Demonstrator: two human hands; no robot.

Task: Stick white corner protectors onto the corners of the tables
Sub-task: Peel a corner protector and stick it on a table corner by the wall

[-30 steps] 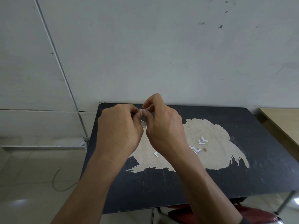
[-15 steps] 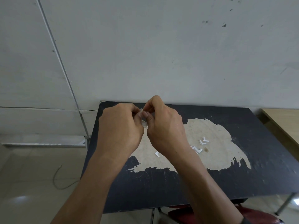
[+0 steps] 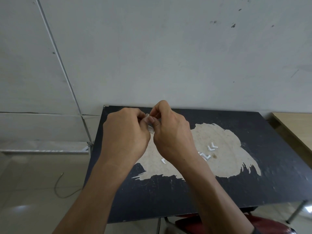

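You are pinching a small, whitish clear-plastic corner protector (image 3: pixel 150 128) between the fingertips of both hands. Your left hand (image 3: pixel 125 132) is gripping it from the left, and your right hand (image 3: pixel 172 132) is gripping its upper end from the right. It is hanging between your thumbs, above the far left part of the scuffed black bench (image 3: pixel 253 174). Loose white L-shaped pieces (image 3: pixel 211 146) are lying on the bench's worn beige patch, just beside your right wrist.

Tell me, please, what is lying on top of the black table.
On the black table, small white pieces lie on its worn pale patch. The right hand and forearm cover part of it, so anything beneath them cannot be seen.
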